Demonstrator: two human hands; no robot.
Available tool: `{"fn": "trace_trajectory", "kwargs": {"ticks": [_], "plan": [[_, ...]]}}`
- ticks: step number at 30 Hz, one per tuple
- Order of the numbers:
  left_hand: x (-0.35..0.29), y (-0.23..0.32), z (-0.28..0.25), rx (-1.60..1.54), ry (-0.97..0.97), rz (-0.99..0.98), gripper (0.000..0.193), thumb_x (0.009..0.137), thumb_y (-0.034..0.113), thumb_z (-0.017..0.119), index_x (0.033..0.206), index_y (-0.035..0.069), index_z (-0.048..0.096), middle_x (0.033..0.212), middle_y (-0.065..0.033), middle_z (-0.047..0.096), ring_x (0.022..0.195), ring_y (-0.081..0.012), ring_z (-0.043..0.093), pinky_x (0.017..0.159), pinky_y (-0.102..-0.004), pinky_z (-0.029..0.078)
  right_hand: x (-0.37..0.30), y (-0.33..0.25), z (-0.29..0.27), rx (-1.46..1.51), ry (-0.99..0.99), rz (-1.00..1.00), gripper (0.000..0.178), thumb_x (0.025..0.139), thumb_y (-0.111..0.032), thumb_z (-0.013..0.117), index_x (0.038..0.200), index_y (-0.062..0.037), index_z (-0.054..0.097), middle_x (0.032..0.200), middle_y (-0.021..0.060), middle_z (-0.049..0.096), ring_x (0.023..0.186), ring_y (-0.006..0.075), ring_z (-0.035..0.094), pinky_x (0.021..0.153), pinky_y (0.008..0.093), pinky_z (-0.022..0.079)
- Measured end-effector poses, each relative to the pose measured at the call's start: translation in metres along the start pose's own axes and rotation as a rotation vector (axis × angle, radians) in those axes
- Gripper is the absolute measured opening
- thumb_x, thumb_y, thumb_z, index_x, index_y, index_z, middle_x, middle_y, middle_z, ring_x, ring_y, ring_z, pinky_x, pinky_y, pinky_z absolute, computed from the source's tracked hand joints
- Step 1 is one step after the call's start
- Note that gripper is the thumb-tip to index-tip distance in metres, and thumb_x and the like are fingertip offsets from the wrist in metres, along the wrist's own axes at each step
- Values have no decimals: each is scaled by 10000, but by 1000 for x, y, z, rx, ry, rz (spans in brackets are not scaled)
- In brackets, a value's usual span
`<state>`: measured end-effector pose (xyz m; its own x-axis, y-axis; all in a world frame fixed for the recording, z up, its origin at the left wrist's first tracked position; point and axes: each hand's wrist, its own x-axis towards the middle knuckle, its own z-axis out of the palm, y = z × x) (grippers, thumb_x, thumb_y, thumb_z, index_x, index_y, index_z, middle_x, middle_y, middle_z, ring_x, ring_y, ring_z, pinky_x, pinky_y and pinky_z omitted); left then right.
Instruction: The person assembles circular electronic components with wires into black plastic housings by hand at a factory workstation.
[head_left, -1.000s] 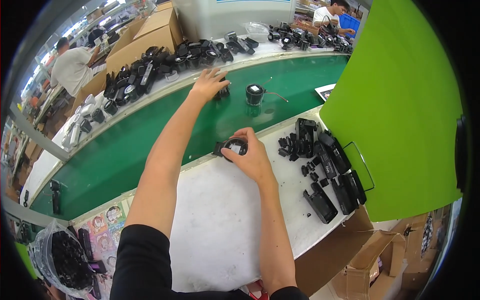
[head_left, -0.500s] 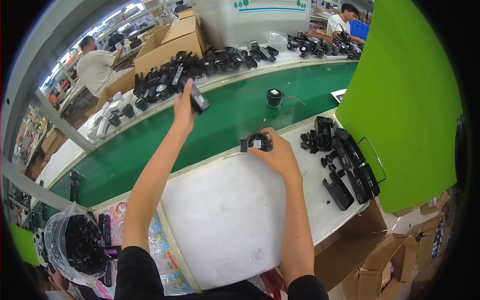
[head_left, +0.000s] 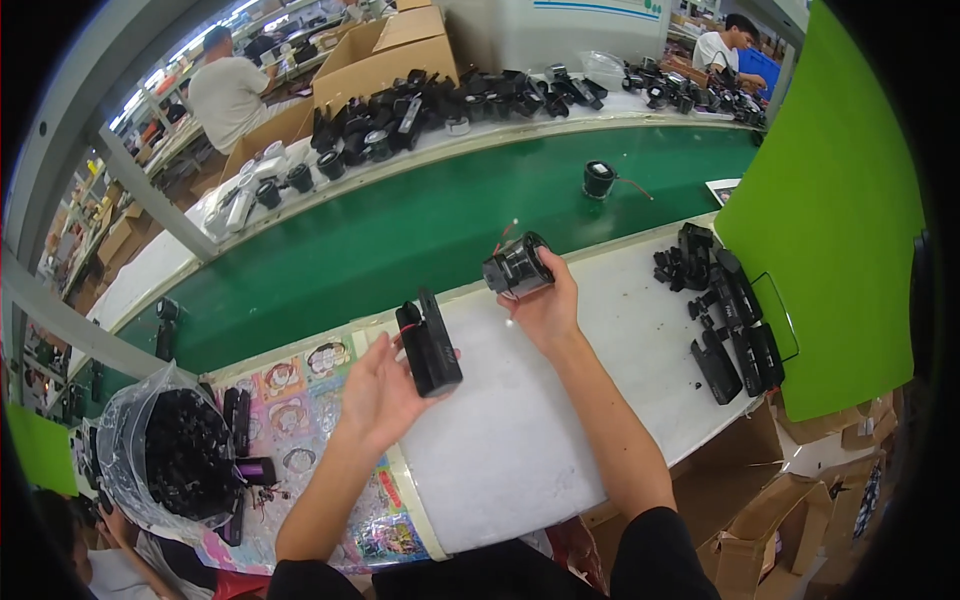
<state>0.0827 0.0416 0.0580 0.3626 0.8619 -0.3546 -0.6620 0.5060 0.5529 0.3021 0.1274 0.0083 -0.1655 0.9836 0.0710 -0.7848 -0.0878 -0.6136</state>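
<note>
My left hand (head_left: 385, 392) holds a flat black rectangular part (head_left: 428, 345) above the near edge of the white work mat (head_left: 520, 440). My right hand (head_left: 543, 303) grips a round black cylindrical part (head_left: 516, 267) with thin wires sticking up from it, held over the far edge of the mat beside the green conveyor belt (head_left: 400, 240). The two hands are apart, the left one lower and nearer to me.
A heap of black parts (head_left: 728, 310) lies at the mat's right by a green board (head_left: 830, 220). One round black part (head_left: 598, 179) sits on the belt. A plastic bag of black pieces (head_left: 180, 455) stands at left. More parts and other people line the far bench.
My left hand has come back from the far side of the belt to the near mat, carrying the flat black part. My right hand lifted the round part slightly.
</note>
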Motion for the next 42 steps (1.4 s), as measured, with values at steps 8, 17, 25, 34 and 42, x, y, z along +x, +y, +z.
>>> {"fn": "trace_trajectory", "kwargs": {"ticks": [8, 17, 25, 34, 42], "plan": [[0, -27, -33, -45, -54, -23, 427, 977, 278, 394, 1320, 23, 408, 1276, -157, 515, 1183, -296, 501, 987, -434, 411, -11, 24, 19, -62, 46, 117, 415, 888, -384, 451, 1130, -61, 547, 999, 81, 615, 850, 170, 599, 651, 292, 480], [1, -31, -31, 119, -52, 41, 422, 920, 197, 538, 1297, 64, 403, 1103, -121, 564, 1004, -349, 614, 847, -440, 522, -17, 32, 26, -176, 13, 164, 421, 883, -365, 456, 1148, -44, 522, 1034, 117, 610, 982, 211, 582, 880, 370, 454], [1, -36, -32, 299, -131, 124, 435, 892, 83, 563, 1271, 55, 350, 1160, -132, 521, 913, -284, 643, 712, -379, 568, -17, 36, 26, -219, 18, 101, 366, 832, -234, 579, 1149, -64, 515, 1028, 70, 595, 940, 160, 576, 821, 312, 464], [-3, -40, -29, 441, -139, 136, 419, 923, 210, 552, 1244, 20, 360, 994, -87, 529, 859, -178, 641, 671, -256, 493, -33, 35, 53, -426, -35, 15, 392, 836, -180, 557, 1198, -35, 524, 1005, 44, 594, 919, 106, 551, 823, 248, 451], [-4, -46, -30, 483, -123, 138, 328, 948, 257, 510, 1144, 7, 427, 930, -66, 530, 794, -145, 636, 646, -242, 486, -40, 31, 66, -782, -197, -122, 389, 788, -87, 602, 1170, -29, 556, 967, 47, 605, 930, 126, 559, 850, 266, 440]]}}
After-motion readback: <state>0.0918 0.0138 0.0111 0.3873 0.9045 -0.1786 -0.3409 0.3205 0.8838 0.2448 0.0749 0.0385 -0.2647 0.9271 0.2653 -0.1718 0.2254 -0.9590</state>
